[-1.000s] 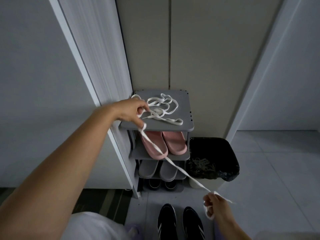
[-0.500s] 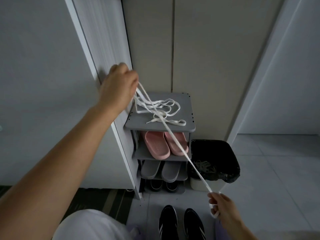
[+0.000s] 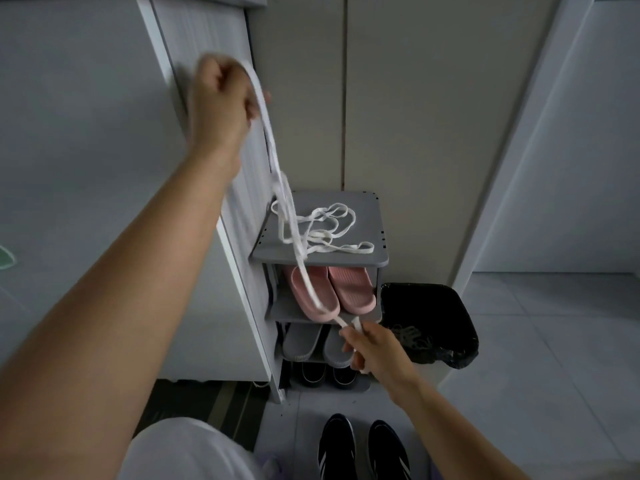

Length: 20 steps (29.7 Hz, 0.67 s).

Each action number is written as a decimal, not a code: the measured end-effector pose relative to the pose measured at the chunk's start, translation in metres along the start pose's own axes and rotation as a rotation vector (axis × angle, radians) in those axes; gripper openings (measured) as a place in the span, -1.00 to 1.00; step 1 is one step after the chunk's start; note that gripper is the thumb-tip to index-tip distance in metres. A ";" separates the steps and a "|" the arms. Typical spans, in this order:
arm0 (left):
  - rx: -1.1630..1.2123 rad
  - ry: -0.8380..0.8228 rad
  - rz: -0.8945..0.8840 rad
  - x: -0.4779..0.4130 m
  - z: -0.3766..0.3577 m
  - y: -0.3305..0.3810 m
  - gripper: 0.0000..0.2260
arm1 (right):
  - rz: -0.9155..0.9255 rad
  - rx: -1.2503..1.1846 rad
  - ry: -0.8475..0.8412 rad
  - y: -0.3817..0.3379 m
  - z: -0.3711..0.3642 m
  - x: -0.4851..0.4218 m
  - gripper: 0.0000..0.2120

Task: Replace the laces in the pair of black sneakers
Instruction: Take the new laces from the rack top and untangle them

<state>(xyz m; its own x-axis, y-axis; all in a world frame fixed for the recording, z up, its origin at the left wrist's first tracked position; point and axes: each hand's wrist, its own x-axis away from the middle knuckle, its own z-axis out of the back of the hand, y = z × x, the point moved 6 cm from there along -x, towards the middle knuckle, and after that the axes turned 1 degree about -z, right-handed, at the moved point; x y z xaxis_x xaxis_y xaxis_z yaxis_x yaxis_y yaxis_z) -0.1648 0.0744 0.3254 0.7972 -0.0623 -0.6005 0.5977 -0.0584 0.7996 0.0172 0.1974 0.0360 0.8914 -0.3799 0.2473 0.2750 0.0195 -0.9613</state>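
Higher now, the left hand [image 3: 221, 98] grips the white lace [image 3: 269, 143] above the grey rack [image 3: 367, 220]. The right hand [image 3: 370, 348] pinches its near end.

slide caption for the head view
Left hand raised, right hand low, a white lace held between them at the grey shoe rack

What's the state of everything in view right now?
left grip, raised, curled round lace
right grip, low, pinching lace end
white lace, strung between both grips, loops on rack top
shoe rack, upright, slippers on shelves
black sneakers, on floor, side by side
bin, open, black liner
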 end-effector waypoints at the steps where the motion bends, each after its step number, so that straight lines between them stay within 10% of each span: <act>1: 0.129 0.060 -0.054 -0.001 0.006 0.014 -0.86 | -0.019 0.002 -0.012 0.004 -0.002 0.002 -0.80; 6: -0.332 -0.245 -0.392 0.057 -0.021 0.043 -0.91 | 0.187 -0.032 0.014 -0.023 -0.004 0.018 -0.84; 9: -0.802 -0.666 -0.336 0.119 -0.050 0.000 -0.89 | 0.399 -0.075 0.100 -0.068 0.002 0.023 -0.71; 13: -0.790 -1.008 -0.176 0.162 -0.059 -0.036 -0.91 | 0.527 -0.176 0.032 -0.092 0.002 0.021 -0.72; 16: -0.646 -1.082 -0.017 0.158 -0.051 -0.050 -0.93 | 0.425 -0.235 0.075 -0.074 0.007 0.016 -0.95; 20: -0.866 -1.018 -0.055 0.135 -0.031 -0.073 -0.92 | 0.312 -0.379 0.155 -0.042 0.028 0.010 -0.72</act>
<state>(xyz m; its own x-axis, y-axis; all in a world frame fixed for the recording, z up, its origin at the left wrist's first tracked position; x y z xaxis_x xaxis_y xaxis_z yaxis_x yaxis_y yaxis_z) -0.0984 0.1016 0.1860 0.5791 -0.8124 -0.0688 0.7898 0.5381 0.2944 0.0246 0.2186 0.0825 0.8384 -0.5425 -0.0522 -0.1717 -0.1721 -0.9700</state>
